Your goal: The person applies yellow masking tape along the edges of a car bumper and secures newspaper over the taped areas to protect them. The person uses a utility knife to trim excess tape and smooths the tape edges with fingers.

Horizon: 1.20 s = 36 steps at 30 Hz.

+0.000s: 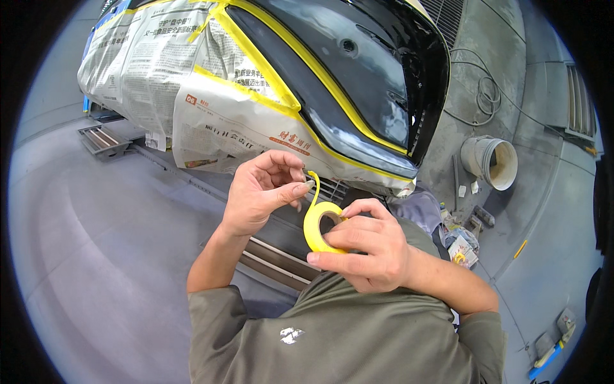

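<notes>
In the head view, the right hand holds a roll of yellow masking tape tight, in front of the green shirt. The left hand has thumb and finger close together at its loose end; I can't tell if they pinch it.

Body workshop, newspaper masking, black panel

The tape roll looks smooth and matt, the covering sheets creased newsprint, the panel glossy, the shirt matt cloth.
</notes>
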Each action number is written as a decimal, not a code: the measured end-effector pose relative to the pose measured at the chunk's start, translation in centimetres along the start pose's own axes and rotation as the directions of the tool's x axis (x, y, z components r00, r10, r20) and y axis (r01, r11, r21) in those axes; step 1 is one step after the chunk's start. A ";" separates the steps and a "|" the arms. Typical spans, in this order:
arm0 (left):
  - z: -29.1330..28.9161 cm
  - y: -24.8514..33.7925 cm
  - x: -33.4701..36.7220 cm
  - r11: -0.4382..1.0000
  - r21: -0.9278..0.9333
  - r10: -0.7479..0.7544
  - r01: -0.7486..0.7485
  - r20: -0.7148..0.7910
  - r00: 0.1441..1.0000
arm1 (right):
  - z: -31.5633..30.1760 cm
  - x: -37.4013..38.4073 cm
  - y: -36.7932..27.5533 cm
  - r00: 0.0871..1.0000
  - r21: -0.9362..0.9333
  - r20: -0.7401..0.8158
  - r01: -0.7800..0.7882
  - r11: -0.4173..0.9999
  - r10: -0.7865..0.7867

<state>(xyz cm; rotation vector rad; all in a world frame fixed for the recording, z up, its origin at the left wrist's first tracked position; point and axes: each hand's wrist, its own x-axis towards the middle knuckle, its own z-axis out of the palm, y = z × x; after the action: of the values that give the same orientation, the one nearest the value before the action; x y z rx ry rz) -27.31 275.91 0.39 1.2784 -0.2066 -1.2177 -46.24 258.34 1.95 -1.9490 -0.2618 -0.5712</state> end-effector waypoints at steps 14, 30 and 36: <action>1.6 -0.3 -0.1 0.975 -0.129 0.194 -0.179 0.110 0.975 | -0.2 -0.7 -0.3 1.000 -0.066 0.006 0.012 0.998 -0.012; 1.1 3.3 5.5 -0.148 0.943 0.811 -0.298 0.288 0.509 | 1.3 -1.3 2.5 0.824 0.091 -0.157 -0.536 0.839 0.544; 1.2 3.3 5.6 -0.154 0.945 0.806 -0.289 0.289 0.516 | 1.2 -1.4 2.8 0.822 0.105 -0.110 -0.550 0.829 0.559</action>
<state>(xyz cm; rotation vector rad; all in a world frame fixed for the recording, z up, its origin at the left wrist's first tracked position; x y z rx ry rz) -23.94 270.25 0.80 2.1331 -1.3248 0.3341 -45.93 258.28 -1.38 -1.7915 0.3699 -0.2964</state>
